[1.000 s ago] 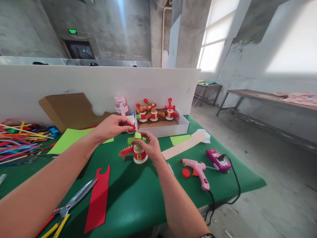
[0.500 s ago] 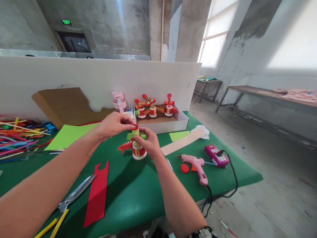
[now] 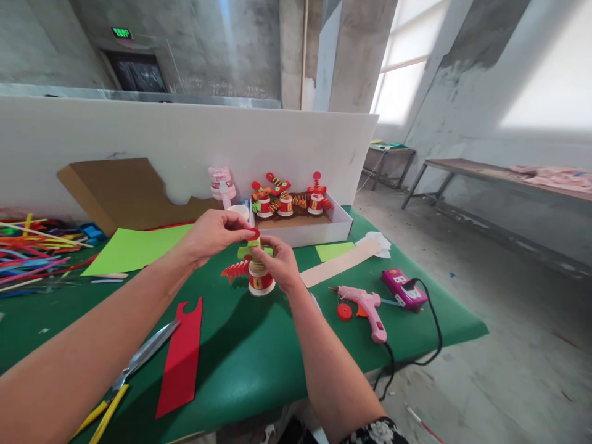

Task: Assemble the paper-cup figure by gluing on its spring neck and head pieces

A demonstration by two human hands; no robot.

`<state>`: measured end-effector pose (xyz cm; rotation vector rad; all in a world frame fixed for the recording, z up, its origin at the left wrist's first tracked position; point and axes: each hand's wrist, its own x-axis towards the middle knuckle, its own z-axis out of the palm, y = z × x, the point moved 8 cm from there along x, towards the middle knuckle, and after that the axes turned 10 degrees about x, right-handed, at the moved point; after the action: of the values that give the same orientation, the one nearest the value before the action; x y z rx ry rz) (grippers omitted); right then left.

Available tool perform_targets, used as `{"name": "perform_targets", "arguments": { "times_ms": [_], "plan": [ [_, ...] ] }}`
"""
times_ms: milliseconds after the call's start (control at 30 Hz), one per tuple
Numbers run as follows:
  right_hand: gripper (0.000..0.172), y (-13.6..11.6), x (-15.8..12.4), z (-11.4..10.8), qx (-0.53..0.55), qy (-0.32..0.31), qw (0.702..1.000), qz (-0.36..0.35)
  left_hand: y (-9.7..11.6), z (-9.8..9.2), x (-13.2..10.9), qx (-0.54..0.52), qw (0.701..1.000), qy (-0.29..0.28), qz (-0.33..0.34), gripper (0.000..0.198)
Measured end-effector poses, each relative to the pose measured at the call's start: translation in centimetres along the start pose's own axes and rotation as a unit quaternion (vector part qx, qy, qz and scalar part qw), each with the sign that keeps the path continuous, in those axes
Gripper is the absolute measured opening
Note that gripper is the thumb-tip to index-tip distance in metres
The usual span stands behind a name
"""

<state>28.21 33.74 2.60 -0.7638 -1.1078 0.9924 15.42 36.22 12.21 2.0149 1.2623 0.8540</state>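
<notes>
My left hand pinches a small red disc between thumb and fingertips, at the top of a paper-cup figure. The figure stands upright on the table; it has a white cup with a red band, green pieces above and a red folded-paper strip sticking out to the left. My right hand grips the figure's upper part from the right, its fingers closed round the green pieces and partly hiding them. Whether the disc is stuck to the green top I cannot tell.
A white box behind holds 3 similar figures. At right lie a pink glue gun and a purple power socket with a cord. Scissors and a red paper piece lie front left; pipe cleaners are heaped far left.
The view has shifted slightly. The red disc now sits a little flatter over the green top, with more of its face showing. Both hands keep their hold.
</notes>
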Motion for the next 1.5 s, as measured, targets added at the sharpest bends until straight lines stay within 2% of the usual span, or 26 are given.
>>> {"name": "perform_targets", "arguments": {
  "times_ms": [467,833,1500],
  "plan": [
    [0.03,-0.2,-0.07,-0.05,0.007,0.005,1.0,-0.001,-0.14,0.56,-0.2,0.018,1.0,-0.002,0.018,0.026],
    [0.032,-0.36,-0.05,-0.02,0.018,0.006,1.0,0.007,-0.39,0.82,-0.15,0.012,1.0,-0.008,0.008,0.027],
    [0.037,-0.23,-0.1,0.29,0.042,-0.002,0.999,0.024,0.01,0.66,-0.36,0.038,0.999,-0.004,0.022,0.019]
  ]
}}
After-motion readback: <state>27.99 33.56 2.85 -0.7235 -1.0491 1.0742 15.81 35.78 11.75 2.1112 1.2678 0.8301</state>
